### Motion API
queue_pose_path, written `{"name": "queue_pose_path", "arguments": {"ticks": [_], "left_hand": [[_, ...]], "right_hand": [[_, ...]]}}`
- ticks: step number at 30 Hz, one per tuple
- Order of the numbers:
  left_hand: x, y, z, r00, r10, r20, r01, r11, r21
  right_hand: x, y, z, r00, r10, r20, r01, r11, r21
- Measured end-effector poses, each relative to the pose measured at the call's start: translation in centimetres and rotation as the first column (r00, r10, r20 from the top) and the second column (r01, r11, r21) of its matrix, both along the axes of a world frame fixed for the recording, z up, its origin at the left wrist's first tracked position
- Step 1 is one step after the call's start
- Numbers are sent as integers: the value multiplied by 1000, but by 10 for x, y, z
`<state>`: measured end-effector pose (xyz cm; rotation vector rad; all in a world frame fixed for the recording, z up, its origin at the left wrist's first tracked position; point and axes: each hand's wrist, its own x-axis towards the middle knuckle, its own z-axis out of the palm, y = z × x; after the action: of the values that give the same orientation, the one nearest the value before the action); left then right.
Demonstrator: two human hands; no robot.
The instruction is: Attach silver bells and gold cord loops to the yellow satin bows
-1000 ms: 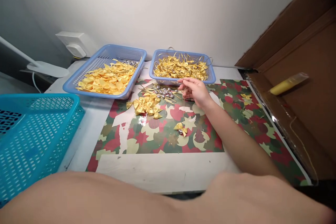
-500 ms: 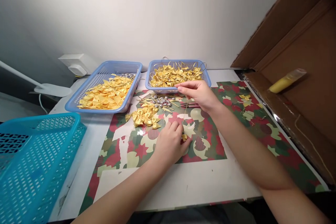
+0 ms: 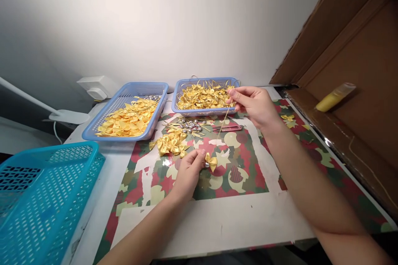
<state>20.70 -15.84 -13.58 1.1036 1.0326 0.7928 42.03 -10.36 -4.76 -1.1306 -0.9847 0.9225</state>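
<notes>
Table (image 3: pixel 102 203): mat (image 3: pixel 245 174), 3 baskets (image 3: pixel 118 138), prob. lamp (image 3: pixel 69 116).

Bright overhead light, dim left, wide-angle bowed edges.

Right hand (image 3: pixel 253 105) has risen toward the far basket (image 3: pixel 183 87), drawing the gold cord (image 3: pixel 222 126) taut; left hand (image 3: pixel 186 172) has lifted the bow (image 3: pixel 212 161).

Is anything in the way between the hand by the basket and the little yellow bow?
Nothing visible. The right hand pinches a thin gold string that runs straight to the yellow bow, pinched by the left hand. Some red snips lie flat on the mat under the string.
</notes>
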Motion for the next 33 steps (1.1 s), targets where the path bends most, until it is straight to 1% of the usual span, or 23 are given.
{"name": "queue_pose_path", "arguments": {"ticks": [3,7,9,11,13,17,21,24,27,30,33], "left_hand": [[0,0,2,992,24,-123,-9,992,127],[0,-2,4,980,30,-196,13,976,216],[-1,-3,3,963,39,-265,40,958,285],[-2,-3,3,931,33,-362,109,924,365],[-3,-2,2,895,46,-444,178,875,450],[-5,1,-1,828,153,-540,242,770,590],[-6,6,-5,753,177,-634,345,714,609],[-6,9,-6,717,192,-670,385,692,610],[-7,11,-6,714,197,-671,390,685,616],[-7,11,-4,737,193,-647,375,680,630],[-8,11,-2,752,212,-624,355,667,655]], "right_hand": [[0,-2,1,999,32,7,-32,999,28],[-2,-6,5,997,70,30,-71,996,47],[-3,-7,6,995,77,65,-80,996,47],[-4,-8,6,991,85,106,-90,995,43],[-4,-8,5,986,100,133,-106,994,36],[-4,-8,3,980,132,151,-138,990,30],[-6,-9,2,973,153,170,-159,987,21],[-8,-11,3,965,179,194,-185,983,11],[-10,-13,5,957,198,210,-204,979,9],[-10,-15,7,955,199,219,-208,978,17],[-10,-16,8,958,189,217,-200,979,29]]}}
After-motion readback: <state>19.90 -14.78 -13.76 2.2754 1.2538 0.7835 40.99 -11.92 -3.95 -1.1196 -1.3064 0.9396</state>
